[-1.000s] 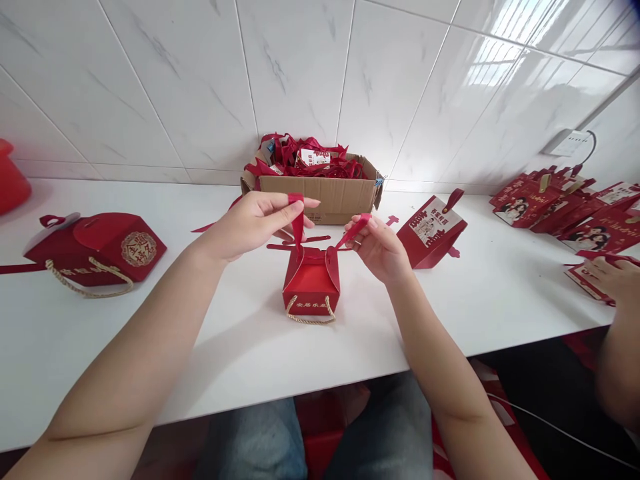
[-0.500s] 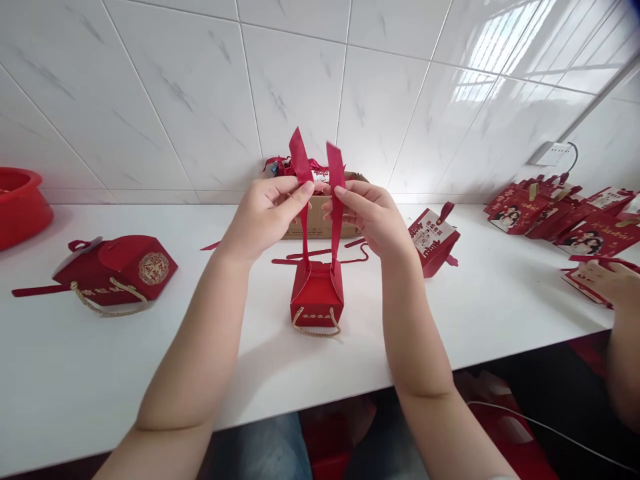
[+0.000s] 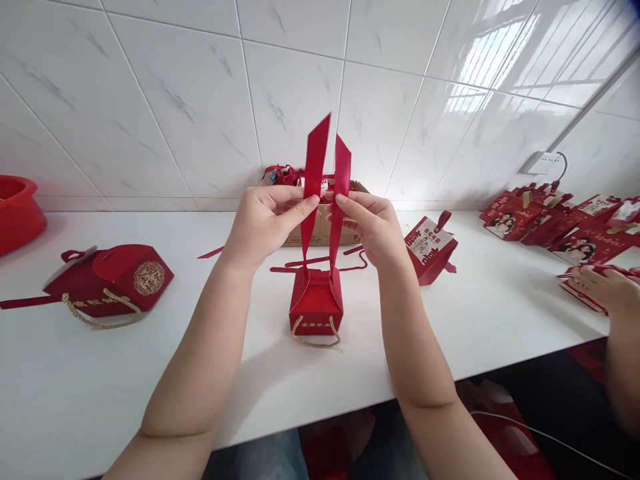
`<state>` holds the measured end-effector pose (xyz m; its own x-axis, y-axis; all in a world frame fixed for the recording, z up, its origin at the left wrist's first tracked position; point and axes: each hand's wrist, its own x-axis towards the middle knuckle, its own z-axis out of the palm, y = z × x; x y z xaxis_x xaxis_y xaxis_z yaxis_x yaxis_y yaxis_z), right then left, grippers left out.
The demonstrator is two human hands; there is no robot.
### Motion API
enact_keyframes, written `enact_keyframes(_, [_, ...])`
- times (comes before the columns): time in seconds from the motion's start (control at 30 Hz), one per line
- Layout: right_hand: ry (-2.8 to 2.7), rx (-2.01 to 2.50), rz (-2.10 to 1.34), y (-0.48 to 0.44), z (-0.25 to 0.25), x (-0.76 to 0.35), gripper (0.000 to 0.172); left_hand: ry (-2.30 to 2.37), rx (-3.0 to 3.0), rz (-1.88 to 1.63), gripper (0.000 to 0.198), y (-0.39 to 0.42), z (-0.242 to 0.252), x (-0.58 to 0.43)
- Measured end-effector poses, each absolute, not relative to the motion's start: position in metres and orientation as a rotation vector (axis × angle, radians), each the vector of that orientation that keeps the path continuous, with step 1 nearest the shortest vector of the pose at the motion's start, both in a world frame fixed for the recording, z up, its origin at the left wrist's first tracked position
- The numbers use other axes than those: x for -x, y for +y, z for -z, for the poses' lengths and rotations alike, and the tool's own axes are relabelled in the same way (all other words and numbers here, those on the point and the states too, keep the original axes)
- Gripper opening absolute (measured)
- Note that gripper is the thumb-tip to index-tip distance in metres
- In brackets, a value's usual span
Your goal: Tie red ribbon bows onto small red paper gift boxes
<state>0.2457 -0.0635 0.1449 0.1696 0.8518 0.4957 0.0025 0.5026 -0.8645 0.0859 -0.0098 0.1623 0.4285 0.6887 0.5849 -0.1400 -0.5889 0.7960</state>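
Note:
A small red gift box (image 3: 316,310) with a twisted gold cord handle (image 3: 316,344) stands upright on the white table in front of me. A red ribbon (image 3: 316,157) rises from its top in two strands with slanted ends. My left hand (image 3: 273,220) pinches the left strand between thumb and fingers. The right strand is pinched by my right hand (image 3: 367,217) at about the same height. Both strands are pulled up taut above the box, their tips standing free, close together but apart.
Left lies a larger red gift box (image 3: 120,277), beyond it a red basin (image 3: 20,213). Behind my hands is a cardboard box (image 3: 320,227) of red items. Right are a printed red box (image 3: 433,247), several red bags (image 3: 515,217) and another person's hand (image 3: 603,287). Loose red strips (image 3: 295,267) lie behind the small box.
My hands still pinch both strands. The strand tips have shifted: the left one now leans right and reaches higher, and the two stand closer together. The whole view has tilted slightly.

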Motion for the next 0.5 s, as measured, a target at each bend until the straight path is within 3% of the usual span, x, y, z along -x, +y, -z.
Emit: enact_keyframes(0.5, [-1.230, 0.851, -0.666, -0.0694, -0.1486, -0.2407, 0.016, 0.441, -1.849, -1.198, 0.020, -0.0125, -0.1647, -0.0819])
